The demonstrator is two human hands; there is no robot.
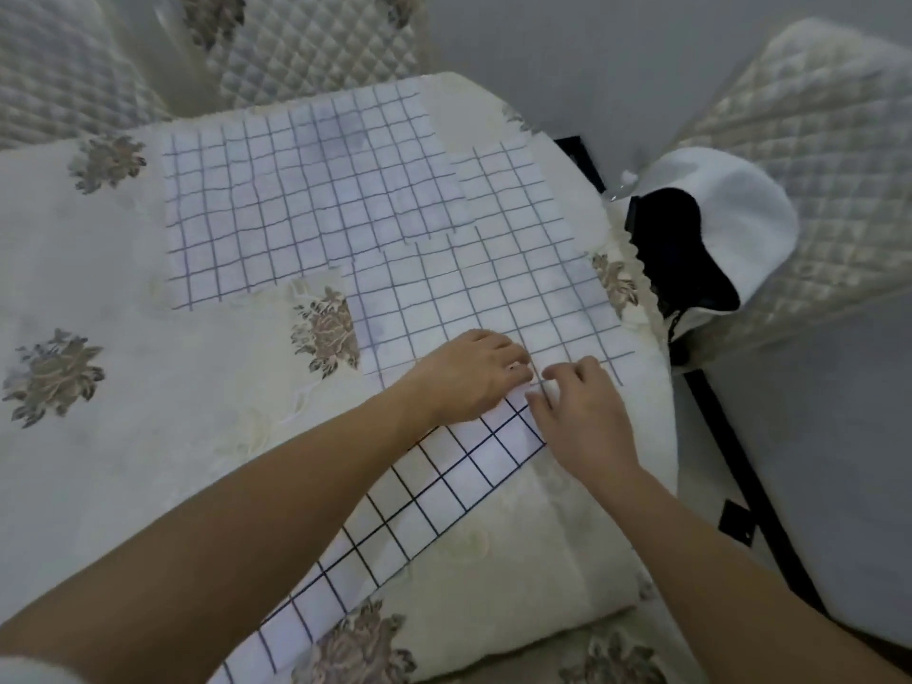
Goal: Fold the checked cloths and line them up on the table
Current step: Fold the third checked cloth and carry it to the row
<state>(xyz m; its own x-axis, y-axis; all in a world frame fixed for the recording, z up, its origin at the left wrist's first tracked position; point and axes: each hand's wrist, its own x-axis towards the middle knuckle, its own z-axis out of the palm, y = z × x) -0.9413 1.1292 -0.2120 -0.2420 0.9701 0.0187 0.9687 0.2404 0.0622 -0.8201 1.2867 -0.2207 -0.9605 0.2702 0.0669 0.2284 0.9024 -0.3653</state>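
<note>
Left hand [471, 380] and right hand [585, 419] fingers pinch a corner of the white, dark-gridded checked cloth [444, 491] near the cream floral-covered bench [148, 387] right edge; other checked cloths [306, 190] lie flat toward the far edge.

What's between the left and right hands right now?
Head view: only a sliver of the near checked cloth, its edge pinched by left hand and right hand; fingertips almost meet.

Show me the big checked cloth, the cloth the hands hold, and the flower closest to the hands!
big checked cloth [306, 190], head view, on its flat middle.
near checked cloth [444, 491], head view, on a white square mid-strip.
tablecloth flower [328, 333], head view, on its petals.
</note>
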